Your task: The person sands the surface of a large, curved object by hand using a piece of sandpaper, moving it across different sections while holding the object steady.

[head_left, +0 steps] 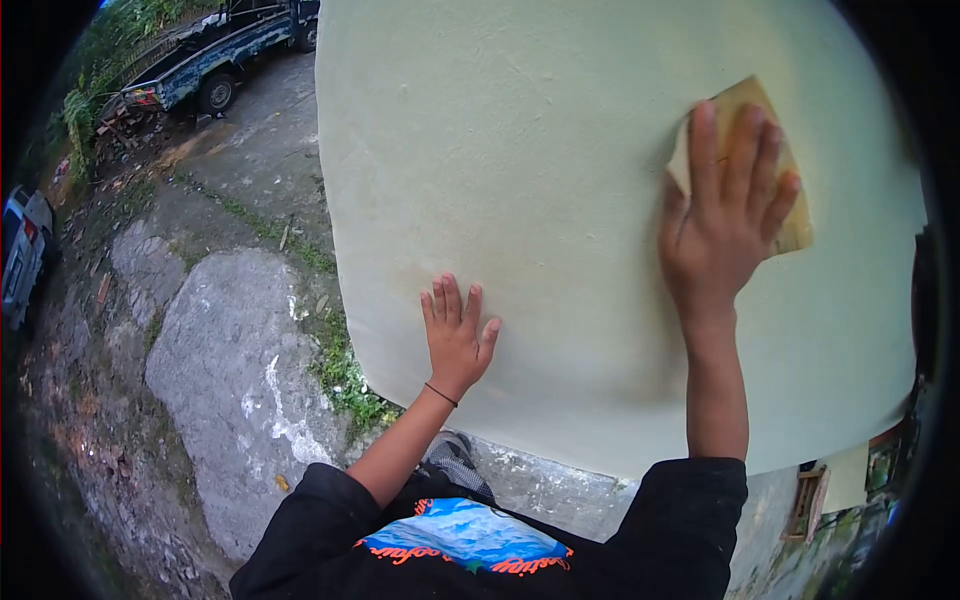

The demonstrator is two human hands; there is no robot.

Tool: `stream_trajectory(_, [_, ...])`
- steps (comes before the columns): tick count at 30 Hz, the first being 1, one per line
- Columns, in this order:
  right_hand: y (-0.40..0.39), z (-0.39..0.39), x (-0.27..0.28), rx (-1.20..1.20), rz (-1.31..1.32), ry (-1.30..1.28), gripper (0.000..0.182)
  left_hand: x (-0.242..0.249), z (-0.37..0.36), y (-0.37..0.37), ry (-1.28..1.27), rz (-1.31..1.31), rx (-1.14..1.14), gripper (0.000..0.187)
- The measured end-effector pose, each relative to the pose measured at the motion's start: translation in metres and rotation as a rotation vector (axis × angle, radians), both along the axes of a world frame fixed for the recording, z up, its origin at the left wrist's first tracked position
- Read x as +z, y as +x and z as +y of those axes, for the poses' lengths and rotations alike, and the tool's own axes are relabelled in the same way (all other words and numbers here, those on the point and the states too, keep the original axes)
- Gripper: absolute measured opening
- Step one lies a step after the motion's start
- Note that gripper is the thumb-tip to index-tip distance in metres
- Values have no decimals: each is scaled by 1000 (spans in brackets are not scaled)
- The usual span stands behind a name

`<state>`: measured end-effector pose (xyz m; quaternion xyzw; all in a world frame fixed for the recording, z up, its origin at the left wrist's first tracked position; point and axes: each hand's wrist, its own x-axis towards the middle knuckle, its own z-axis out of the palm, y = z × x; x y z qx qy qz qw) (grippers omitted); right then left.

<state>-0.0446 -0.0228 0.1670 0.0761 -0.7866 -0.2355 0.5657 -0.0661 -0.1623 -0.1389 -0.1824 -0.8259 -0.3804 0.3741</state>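
Observation:
A large pale green panel (560,200) with rounded corners and a smooth, slightly marked surface fills most of the view. My left hand (458,340), a thin dark band at its wrist, lies flat on the panel's lower left part with fingers spread and nothing in it. Farther up on the right, my right hand (722,225) presses a tan sheet of sandpaper (792,215) against the panel. Its fingers lie over the sheet, and the sheet's corners stick out above and to the right of them. The underside of the sheet is hidden.
Rough concrete ground (240,370) with weeds (350,385) runs along the panel's left edge. An old blue pickup truck (215,65) stands at the upper left, and part of a white vehicle (25,250) shows at the far left. A wooden frame (806,503) is at the lower right.

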Motion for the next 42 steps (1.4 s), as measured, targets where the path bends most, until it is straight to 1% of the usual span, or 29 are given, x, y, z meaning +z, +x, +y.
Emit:
stream_trajectory(1, [-1, -6, -45, -60, -195, 168, 67, -1, -1, 1, 3, -15, 2, 67])
stream_trajectory(2, [3, -8, -85, -43, -381, 390, 65, -3, -4, 2, -17, -45, -3, 67])
stream_trajectory(3, [10, -2, -110, -10, -514, 630, 61, -4, -7, 4, -36, -73, -7, 66])
stream_trajectory(4, [16, -3, -114, 12, -585, 717, 61, -5, -9, 10, -31, -85, 0, 66])
stream_trajectory(6, [15, 5, -93, 31, -575, 629, 61, -2, -17, 12, -33, -190, -63, 64])
stream_trajectory(8, [11, 6, -32, -41, -299, 358, 53, 8, -27, 20, -41, -249, -93, 64])
stream_trajectory(10, [20, 15, 35, -255, 1, 127, 43, 15, -37, 28, -64, -320, -139, 64])
stream_trajectory(11, [16, 41, 56, -71, 76, 15, 42, 17, -39, 30, -36, -336, -178, 64])
stream_trajectory(13, [8, 49, 54, 120, 145, -97, 41, 20, -41, 33, -2, -357, -207, 63])
stream_trajectory(15, [0, 12, -12, 79, 173, -130, 47, 21, -45, 37, 109, -425, -304, 63])
stream_trajectory(16, [-3, 1, -54, -11, 13, -58, 56, 24, -49, 39, 105, -434, -296, 63])
stream_trajectory(17, [-6, -6, -99, -11, -102, 84, 65, 26, -52, 42, 243, -549, -392, 60])
stream_trajectory(18, [3, -16, -139, -15, -329, 206, 61, 22, -55, 47, 310, -610, -442, 58])
stream_trajectory(20, [21, -26, -205, 193, -788, 235, 49, 3, -60, 54, 444, -698, -476, 56])
stream_trajectory(22, [32, -28, -240, 503, -1295, -87, 45, -11, -73, 64, 517, -717, -452, 55])
stream_trajectory(24, [52, -39, -252, 625, -1467, -779, 30, -21, -88, 80, 528, -815, -528, 60])
stream_trajectory(25, [60, -42, -254, 631, -1484, -769, 30, -24, -89, 90, 540, -818, -513, 60])
stream_trajectory(27, [75, -51, -258, 623, -1403, -1740, 25, -28, -96, 106, 858, -1006, -644, 66])
stream_trajectory(28, [80, -57, -262, 628, -1422, -1748, 25, -22, -98, 111, 859, -1015, -623, 66])
stream_trajectory(30, [88, -70, -270, 957, -1143, -2187, 26, -6, -99, 114, 928, -993, -824, 71])
stream_trajectory(31, [90, -72, -272, 947, -1152, -2208, 26, -7, -107, 112, 800, -1154, -907, 58])
stream_trajectory(32, [90, -72, -273, 921, -1176, -2170, 27, -9, -107, 112, 808, -1176, -897, 58])
stream_trajectory(34, [97, -69, -267, 886, -1207, -2127, 28, -8, -105, 114, 870, -1290, -887, 45])
stream_trajectory(35, [96, -64, -256, 833, -1065, -2100, 28, -9, -103, 113, 843, -1232, -821, 38])
stream_trajectory(36, [93, -61, -247, 782, -928, -2070, 29, -10, -103, 110, 849, -1230, -808, 38])
stream_trajectory(39, [97, -28, -222, 510, -146, -1622, 30, -13, -112, 106, 916, -1246, -677, 39])
stream_trajectory(40, [99, -8, -215, 392, 64, -1457, 32, -11, -114, 105, 954, -1199, -607, 38])
stream_trajectory(41, [104, 17, -210, 253, 177, -1246, 36, -10, -115, 104, 991, -1149, -540, 38])
stream_trajectory(42, [105, 34, -200, 163, 271, -1145, 41, -14, -116, 99, 1000, -1139, -528, 38])
